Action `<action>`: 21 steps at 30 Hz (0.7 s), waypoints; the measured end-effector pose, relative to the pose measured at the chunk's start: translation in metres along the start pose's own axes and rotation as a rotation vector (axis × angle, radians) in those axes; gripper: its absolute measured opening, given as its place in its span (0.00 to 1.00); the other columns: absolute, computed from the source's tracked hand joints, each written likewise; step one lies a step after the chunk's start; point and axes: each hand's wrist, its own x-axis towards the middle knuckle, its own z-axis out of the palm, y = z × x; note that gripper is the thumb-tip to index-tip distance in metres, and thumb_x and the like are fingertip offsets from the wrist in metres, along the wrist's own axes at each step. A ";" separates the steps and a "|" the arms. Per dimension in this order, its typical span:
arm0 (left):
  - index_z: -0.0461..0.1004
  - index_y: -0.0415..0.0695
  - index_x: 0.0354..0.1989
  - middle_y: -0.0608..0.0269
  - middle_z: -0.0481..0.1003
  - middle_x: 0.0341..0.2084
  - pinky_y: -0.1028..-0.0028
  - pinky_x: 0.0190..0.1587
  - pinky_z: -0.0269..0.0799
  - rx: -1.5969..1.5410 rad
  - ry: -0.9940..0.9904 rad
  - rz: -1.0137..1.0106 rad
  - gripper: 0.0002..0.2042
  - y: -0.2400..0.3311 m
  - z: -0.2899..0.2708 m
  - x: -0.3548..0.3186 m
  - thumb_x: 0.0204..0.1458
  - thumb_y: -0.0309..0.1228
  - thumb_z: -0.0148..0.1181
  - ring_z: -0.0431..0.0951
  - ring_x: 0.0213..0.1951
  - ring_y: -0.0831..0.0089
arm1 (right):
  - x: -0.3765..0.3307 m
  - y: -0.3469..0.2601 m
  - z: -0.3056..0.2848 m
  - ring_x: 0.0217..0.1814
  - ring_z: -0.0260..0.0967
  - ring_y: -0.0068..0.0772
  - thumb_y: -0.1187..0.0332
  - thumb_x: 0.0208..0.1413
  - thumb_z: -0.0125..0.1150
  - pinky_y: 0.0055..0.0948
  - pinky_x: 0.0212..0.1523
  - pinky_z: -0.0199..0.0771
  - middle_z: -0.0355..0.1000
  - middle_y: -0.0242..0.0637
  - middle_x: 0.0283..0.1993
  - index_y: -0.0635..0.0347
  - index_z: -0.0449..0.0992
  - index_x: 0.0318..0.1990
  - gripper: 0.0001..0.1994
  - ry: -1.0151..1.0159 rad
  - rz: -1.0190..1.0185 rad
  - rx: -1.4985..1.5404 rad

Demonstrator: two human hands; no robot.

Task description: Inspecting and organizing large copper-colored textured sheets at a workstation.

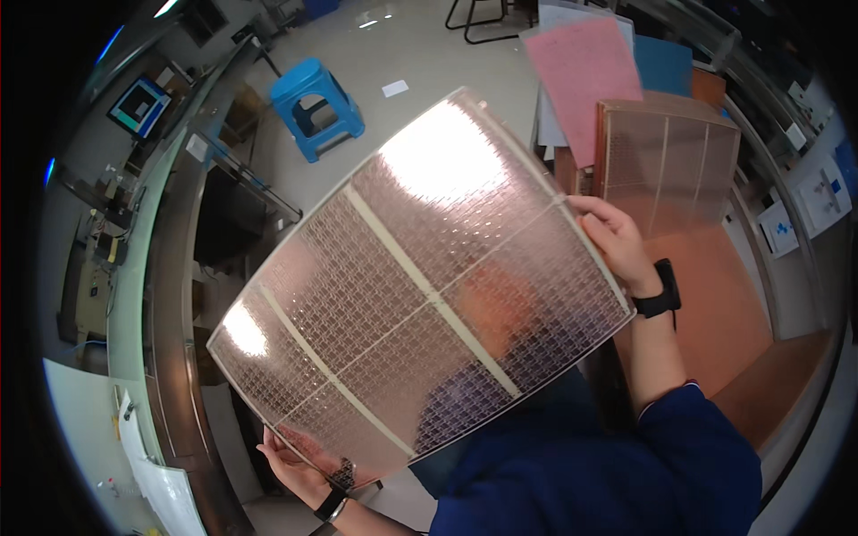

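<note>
One translucent patterned sheet (420,286), gripped by left hand (299,469), right hand (612,241); one sheet stack (666,161); one blue stool (317,107).

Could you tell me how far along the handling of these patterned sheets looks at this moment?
Done: nothing settled shows. In hand: one translucent patterned sheet is held up, tilted, left hand at its lower corner, right hand at its right edge. Left: a stack of similar sheets stands behind, beside a pink sheet.

Left hand (299,469) low, right hand (617,243) raised, both in a closed edge grip, forearms apart.
</note>
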 end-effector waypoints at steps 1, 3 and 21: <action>0.61 0.33 0.53 0.59 0.70 0.43 0.75 0.47 0.66 -0.111 -0.012 0.012 0.25 0.003 -0.002 0.001 0.59 0.45 0.43 0.71 0.44 0.73 | 0.001 -0.003 -0.003 0.44 0.66 0.22 0.68 0.58 0.51 0.22 0.45 0.67 0.70 0.35 0.44 0.65 0.67 0.52 0.16 -0.024 -0.046 0.055; 0.65 0.40 0.49 0.63 0.71 0.40 0.75 0.46 0.67 -0.253 -0.079 0.039 0.18 0.016 0.002 0.005 0.59 0.41 0.45 0.71 0.43 0.75 | 0.003 -0.015 0.000 0.43 0.66 0.20 0.69 0.58 0.51 0.21 0.45 0.67 0.70 0.32 0.43 0.64 0.66 0.52 0.16 0.003 -0.188 0.074; 0.55 0.42 0.58 0.49 0.64 0.52 0.64 0.54 0.67 -0.327 -0.070 -0.072 0.24 0.001 0.089 0.012 0.58 0.44 0.36 0.68 0.52 0.62 | 0.011 -0.005 0.027 0.55 0.65 0.34 0.69 0.58 0.44 0.31 0.51 0.73 0.62 0.46 0.56 0.62 0.60 0.55 0.17 -0.105 -0.169 0.778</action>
